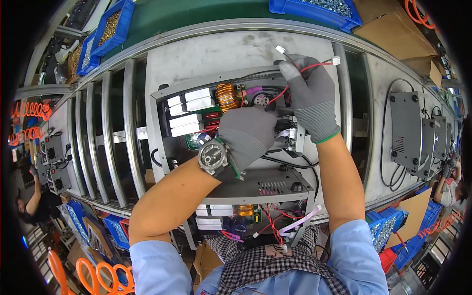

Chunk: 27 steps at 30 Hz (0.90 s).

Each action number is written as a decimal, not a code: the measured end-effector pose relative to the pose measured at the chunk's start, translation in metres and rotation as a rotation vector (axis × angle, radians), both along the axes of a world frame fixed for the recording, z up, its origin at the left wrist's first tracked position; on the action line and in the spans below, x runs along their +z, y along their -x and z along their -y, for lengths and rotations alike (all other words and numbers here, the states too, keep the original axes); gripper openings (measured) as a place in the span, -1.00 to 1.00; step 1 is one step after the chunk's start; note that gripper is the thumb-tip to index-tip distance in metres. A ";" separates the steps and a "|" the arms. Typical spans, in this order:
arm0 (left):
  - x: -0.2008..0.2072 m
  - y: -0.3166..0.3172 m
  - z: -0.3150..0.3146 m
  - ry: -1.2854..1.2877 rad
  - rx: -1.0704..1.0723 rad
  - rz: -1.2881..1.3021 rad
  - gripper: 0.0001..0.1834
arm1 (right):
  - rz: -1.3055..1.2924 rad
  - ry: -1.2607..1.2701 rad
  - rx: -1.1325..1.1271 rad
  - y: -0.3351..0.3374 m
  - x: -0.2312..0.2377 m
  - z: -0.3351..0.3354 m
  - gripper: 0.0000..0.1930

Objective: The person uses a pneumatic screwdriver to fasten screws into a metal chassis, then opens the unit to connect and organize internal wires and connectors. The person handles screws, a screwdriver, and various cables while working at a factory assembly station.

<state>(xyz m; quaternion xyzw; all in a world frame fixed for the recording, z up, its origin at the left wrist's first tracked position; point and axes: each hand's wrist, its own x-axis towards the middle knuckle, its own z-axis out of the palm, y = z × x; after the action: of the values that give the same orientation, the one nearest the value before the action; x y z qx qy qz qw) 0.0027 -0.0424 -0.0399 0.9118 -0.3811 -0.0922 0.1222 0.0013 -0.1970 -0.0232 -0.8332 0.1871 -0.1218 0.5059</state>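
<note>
Right hand: gloved in grey, right of centre near the top of the frame (314, 96), its thumb and fingers closed on the red and black wires (318, 65).
Loose ends: two white connectors (336, 61) stick out past the fingertips, one to each side, touching nothing.
Left hand: gloved, at the centre of the frame (248, 132), reaching down into the open housing; its fingers are hidden, so I cannot tell whether they grip anything.
Open housing: grey metal (204, 83), at the centre of the frame on the pale tabletop (196, 54), with the copper coil (226, 97) and silver heat sinks (198, 100) close by the left hand.
Wire handling: best to pinch the wires behind the connectors and leave slack, since a sharp pull could strain the joints.
Reach: the left hand would do well to press lightly, clear of the coil, and mind the watch (213, 156) on its wrist, which could catch on parts.
Edges: the bare metal rim could nick insulation, so the wires are better lifted over it than dragged.
Black cable: it loops just right of the left hand (307, 166); worth keeping apart from the thin wires.
</note>
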 end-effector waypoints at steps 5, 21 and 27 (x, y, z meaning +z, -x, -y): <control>-0.006 -0.001 -0.007 0.153 0.001 0.018 -0.85 | 0.033 -0.042 -0.022 -0.002 -0.001 -0.004 -0.63; -0.003 -0.003 -0.001 0.155 -0.040 0.074 -0.89 | 0.107 -0.049 -0.017 -0.004 -0.012 0.003 -0.62; -0.006 0.000 -0.003 0.115 -0.031 0.063 -0.84 | 0.103 -0.038 -0.003 -0.001 -0.006 -0.002 -0.56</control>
<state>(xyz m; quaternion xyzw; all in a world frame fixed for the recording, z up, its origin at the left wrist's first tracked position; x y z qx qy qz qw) 0.0028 -0.0391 -0.0458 0.8998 -0.4033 -0.0431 0.1609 0.0023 -0.1952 -0.0296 -0.8157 0.1642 -0.1619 0.5305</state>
